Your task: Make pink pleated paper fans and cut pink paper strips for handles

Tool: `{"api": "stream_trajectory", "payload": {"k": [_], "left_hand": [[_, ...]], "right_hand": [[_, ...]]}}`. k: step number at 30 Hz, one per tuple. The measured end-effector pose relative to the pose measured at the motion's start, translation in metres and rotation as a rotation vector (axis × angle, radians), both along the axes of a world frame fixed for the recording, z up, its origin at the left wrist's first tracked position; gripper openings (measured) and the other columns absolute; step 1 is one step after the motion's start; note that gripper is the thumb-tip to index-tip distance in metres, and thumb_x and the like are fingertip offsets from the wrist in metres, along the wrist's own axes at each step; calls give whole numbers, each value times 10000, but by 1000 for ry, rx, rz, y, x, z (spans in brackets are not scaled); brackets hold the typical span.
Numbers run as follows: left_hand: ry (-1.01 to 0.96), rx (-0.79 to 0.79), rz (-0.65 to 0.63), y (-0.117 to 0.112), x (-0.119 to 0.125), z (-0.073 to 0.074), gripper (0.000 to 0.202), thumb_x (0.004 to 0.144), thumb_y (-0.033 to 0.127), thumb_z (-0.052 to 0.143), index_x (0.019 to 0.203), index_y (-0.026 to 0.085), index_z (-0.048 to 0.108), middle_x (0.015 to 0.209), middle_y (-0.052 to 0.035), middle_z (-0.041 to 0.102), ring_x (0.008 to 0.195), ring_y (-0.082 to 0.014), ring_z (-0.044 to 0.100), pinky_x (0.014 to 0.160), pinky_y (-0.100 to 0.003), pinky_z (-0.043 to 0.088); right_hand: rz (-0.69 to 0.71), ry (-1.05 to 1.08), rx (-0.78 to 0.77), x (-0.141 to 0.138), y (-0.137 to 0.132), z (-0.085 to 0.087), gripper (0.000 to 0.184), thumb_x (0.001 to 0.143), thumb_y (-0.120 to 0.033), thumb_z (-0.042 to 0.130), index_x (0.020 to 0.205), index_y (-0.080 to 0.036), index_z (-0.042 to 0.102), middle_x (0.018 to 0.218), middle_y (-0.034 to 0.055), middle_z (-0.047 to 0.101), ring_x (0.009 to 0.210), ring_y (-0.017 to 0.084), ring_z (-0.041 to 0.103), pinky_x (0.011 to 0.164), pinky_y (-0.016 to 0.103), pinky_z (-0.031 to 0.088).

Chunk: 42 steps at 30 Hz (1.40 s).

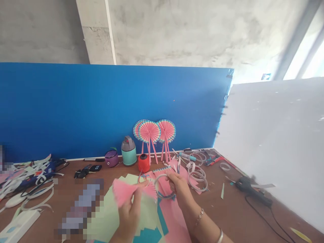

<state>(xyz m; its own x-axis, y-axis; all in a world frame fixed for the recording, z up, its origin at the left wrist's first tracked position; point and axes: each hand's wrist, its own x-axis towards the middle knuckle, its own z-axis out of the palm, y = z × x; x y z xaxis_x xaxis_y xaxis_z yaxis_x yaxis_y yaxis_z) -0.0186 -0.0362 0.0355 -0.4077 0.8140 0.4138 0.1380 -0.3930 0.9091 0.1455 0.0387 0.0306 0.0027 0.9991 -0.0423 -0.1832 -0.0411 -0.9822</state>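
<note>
My left hand (130, 211) pinches a pleated pink paper (123, 191) at its middle, so both ends flare out like a bow. With closed fingers, my right hand (178, 185) grips a thin roll of tape (156, 187) by its upper edge, just right of the pleated paper. Below both hands lie pale green paper sheets (106, 214), pink sheets (174, 219) and teal paper pieces (148, 235). Several finished pink paper fans (149, 131) with blue rims lean upright against the blue partition behind.
A teal kettle-shaped container (129, 155), a purple pot (111, 158) and a red pot (144, 163) stand along the back. More tape rolls (197, 181) lie at right, near a glue gun (253, 190). Paper scraps (15, 180) and a power strip (19, 226) occupy the left.
</note>
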Motion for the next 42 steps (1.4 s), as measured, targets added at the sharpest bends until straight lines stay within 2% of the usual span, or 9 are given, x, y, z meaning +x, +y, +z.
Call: {"api": "stream_trajectory", "payload": {"k": [3,7,14,18,23,27,31,36,42], "left_hand": [[-215,-101,-20,19,-4,-3,332,761,477,591,777,156,675,708,-57,691,758,-231,639,690,-302,509],[-470,-125,-161,30,-6,-1,319,704,459,655,776,148,648,696,-35,679,677,-189,628,625,-265,484],[-534,-255,-407,25,-3,8,313,729,428,641,829,133,680,724,-56,687,654,-186,632,565,-259,454],[-504,-368,-474,23,-2,12,392,719,429,650,1004,161,649,753,-45,687,658,-198,640,559,-272,459],[-373,-412,-519,23,-1,9,288,733,441,626,772,157,653,704,-37,677,663,-192,632,643,-288,475],[-257,-360,-517,27,0,2,313,741,469,609,706,158,615,622,-20,642,616,-181,607,650,-294,475],[-215,-405,-524,29,1,0,356,700,512,632,666,160,590,572,7,590,549,-165,580,563,-273,457],[-218,-446,-547,29,2,-2,386,679,538,641,664,154,601,563,7,593,518,-141,554,525,-243,420],[-288,-490,-550,30,1,-6,397,671,542,650,716,151,602,610,-8,622,518,-128,555,512,-226,403]], "right_hand": [[103,11,101,-7,-7,-2,351,720,-495,591,733,-148,641,520,-41,444,449,75,263,442,218,220],[164,-69,177,-14,-16,-10,418,773,-507,557,1027,-187,647,737,14,565,571,119,399,518,240,331],[265,-92,208,-10,-21,-13,527,841,-518,479,1307,-273,462,876,26,581,653,141,448,594,263,393],[245,-52,181,-8,-23,-10,532,846,-529,468,1312,-275,435,838,20,589,696,158,476,617,264,399],[239,-2,143,-9,-21,-12,404,865,-527,410,1083,-219,555,722,11,578,618,149,471,489,233,339],[337,-6,164,-10,-23,-8,287,859,-458,450,935,-213,578,712,-1,561,672,149,519,594,241,405],[327,-154,332,-6,-26,-2,246,870,-419,442,913,-245,610,860,7,535,802,159,511,738,267,425],[375,-336,439,1,-27,5,346,899,-417,371,1076,-264,625,895,35,546,761,170,507,742,294,441],[440,-446,526,5,-31,10,407,920,-369,340,1300,-307,473,987,50,570,873,192,520,817,320,430]]}}
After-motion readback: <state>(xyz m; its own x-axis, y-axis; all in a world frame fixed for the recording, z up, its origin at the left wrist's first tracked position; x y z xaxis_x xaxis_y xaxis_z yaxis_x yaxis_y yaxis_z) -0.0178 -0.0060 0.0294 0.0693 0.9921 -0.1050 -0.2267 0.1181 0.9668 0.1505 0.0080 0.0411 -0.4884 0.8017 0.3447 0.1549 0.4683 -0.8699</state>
